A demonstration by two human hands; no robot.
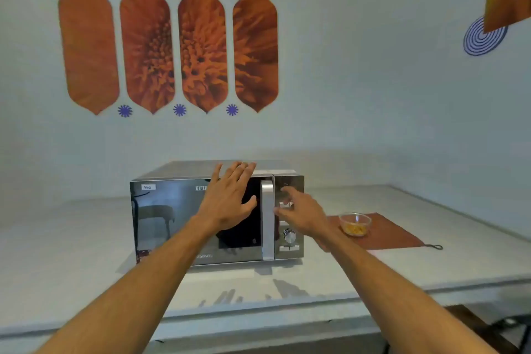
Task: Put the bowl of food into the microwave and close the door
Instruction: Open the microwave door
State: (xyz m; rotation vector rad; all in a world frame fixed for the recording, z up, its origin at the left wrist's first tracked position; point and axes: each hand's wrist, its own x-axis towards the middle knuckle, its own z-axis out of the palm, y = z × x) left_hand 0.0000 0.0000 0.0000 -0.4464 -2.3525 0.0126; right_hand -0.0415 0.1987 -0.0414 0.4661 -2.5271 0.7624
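Both forearms are reaching forward from the near edge of the counter (86, 253) toward the microwave (178, 218). Left hand (230, 195) is lying spread against the upper part of the microwave door (161, 210), fingers wide and extended, gripping nothing. Right hand (298, 213) is hovering at the control panel (290, 184), fingers loosely parted and pointing at the door handle (267, 218), holding nothing; whether a fingertip is touching the handle I cannot tell.

Task is barely starting, by my reading. The door is sitting shut. The bowl of food (355, 223) is waiting to the right of the microwave, well apart from both hands, resting on a reddish cloth mat (393, 236). Opening the door, carrying the bowl inside and shutting the door all remain. A dial (289, 236) is showing below the right hand.
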